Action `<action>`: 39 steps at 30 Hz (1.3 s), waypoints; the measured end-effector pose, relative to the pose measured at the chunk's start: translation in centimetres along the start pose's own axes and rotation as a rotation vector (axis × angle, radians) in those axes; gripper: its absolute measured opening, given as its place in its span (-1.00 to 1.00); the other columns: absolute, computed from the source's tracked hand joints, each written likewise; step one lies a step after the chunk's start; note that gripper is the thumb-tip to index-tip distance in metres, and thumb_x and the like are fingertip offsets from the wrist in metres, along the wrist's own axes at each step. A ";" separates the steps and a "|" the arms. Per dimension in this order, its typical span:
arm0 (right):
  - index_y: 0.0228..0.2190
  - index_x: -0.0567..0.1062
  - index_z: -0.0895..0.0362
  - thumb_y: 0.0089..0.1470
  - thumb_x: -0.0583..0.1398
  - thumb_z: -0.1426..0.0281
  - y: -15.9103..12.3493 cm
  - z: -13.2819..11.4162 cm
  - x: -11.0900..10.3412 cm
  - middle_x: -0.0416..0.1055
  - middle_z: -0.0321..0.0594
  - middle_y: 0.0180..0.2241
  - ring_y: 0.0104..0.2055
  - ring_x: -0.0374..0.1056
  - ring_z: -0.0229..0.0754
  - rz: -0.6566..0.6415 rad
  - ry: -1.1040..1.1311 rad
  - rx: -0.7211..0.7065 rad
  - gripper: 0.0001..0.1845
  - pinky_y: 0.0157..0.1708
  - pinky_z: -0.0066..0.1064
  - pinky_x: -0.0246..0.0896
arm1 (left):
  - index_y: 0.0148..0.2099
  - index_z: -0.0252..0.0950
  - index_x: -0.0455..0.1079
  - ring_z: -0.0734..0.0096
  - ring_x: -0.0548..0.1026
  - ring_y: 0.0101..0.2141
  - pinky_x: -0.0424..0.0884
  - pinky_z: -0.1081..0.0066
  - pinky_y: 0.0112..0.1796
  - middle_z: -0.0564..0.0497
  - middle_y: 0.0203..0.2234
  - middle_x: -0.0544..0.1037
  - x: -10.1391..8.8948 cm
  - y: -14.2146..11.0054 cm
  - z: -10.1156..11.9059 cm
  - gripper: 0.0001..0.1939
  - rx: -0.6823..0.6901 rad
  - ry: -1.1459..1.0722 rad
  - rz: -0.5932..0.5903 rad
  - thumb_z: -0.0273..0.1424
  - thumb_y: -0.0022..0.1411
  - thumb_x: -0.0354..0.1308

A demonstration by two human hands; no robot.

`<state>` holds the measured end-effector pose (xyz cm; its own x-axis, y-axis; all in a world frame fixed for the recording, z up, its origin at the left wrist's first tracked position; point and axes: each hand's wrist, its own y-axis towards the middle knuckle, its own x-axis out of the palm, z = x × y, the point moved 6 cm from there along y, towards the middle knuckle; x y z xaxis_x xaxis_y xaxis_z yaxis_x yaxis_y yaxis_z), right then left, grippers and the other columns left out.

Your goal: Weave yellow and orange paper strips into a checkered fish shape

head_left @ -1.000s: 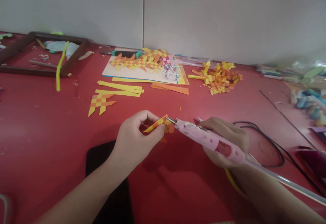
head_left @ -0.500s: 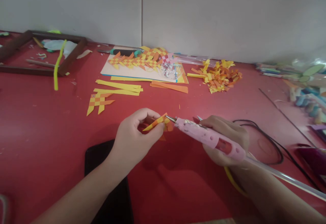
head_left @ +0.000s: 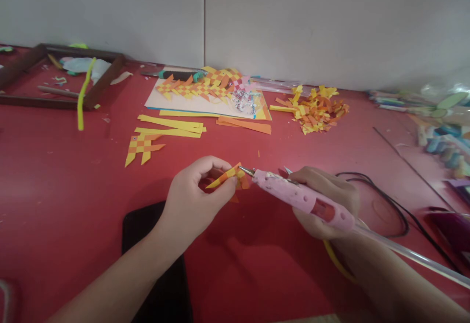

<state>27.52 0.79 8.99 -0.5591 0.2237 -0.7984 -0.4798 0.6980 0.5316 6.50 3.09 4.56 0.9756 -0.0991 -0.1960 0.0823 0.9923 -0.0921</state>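
Note:
Between the thumb and fingers of my left hand (head_left: 200, 196) is a small woven paper fish (head_left: 223, 176) in orange and yellow, partly covered by the fingers. My right hand (head_left: 323, 200) is wrapped round a pink glue gun (head_left: 293, 193) with a clear glue stick (head_left: 411, 254) running out of its back end. The gun's metal nozzle is at the upper edge of the paper fish. A pointed metal tip (head_left: 287, 170) shows beside the right hand's fingers; the rest of it is hidden. Another woven paper fish (head_left: 141, 146) lies flat on the red table to the left.
Yellow strips (head_left: 172, 126) and orange strips (head_left: 244, 125) lie beyond my hands. Several woven fish (head_left: 198, 89) rest on a white sheet (head_left: 161, 100). Paper scraps (head_left: 319, 110) are heaped right. A brown frame (head_left: 47, 101), dark flat slab (head_left: 161, 274) and black cable (head_left: 385, 200) surround the work.
Almost nothing differs. Both hands keep their positions, with the nozzle still at the edge of the paper fish.

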 end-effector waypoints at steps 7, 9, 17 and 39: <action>-0.22 0.42 0.09 0.01 0.15 0.44 -0.3 0.1 0.1 0.50 -0.19 -0.45 -0.49 0.42 -0.18 -0.021 -0.026 0.002 -0.78 -0.51 -0.37 0.29 | -0.26 -0.20 0.47 0.39 0.57 -0.36 0.47 0.49 -0.34 0.08 -0.38 0.60 -0.2 -0.1 -0.1 -0.90 0.013 0.009 0.019 -0.34 0.15 0.27; -0.22 0.41 0.09 0.00 0.14 0.45 -0.2 0.0 0.1 0.51 -0.20 -0.45 -0.49 0.43 -0.18 -0.021 -0.038 -0.004 -0.77 -0.51 -0.37 0.30 | -0.26 -0.19 0.47 0.40 0.57 -0.36 0.47 0.50 -0.34 0.08 -0.38 0.60 -0.2 -0.1 -0.1 -0.90 0.012 0.013 0.020 -0.33 0.15 0.27; -0.25 0.41 0.06 0.02 0.15 0.42 0.0 0.0 0.0 0.50 -0.23 -0.48 -0.53 0.39 -0.22 -0.015 -0.035 0.024 -0.81 -0.55 -0.40 0.24 | -0.25 -0.16 0.49 0.41 0.56 -0.36 0.47 0.51 -0.35 0.10 -0.38 0.59 -0.3 0.0 -0.1 -0.91 0.016 0.053 0.038 -0.33 0.15 0.26; -0.02 0.47 0.17 -0.14 0.05 0.62 -0.5 -0.5 3.0 0.50 -0.07 -0.17 -0.15 0.39 -0.06 -0.377 0.081 -0.001 -0.41 -0.14 -0.17 0.41 | -0.20 -0.20 0.45 0.43 0.55 -0.24 0.46 0.56 -0.26 0.11 -0.27 0.59 -3.6 0.1 1.2 -0.85 0.085 -0.167 0.434 -0.30 0.19 0.29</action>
<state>25.81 0.78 6.49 -0.3953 -0.1030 -0.9128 -0.6627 0.7201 0.2057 3.25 3.60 6.46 0.9424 0.3324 -0.0384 -0.3306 0.9427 0.0457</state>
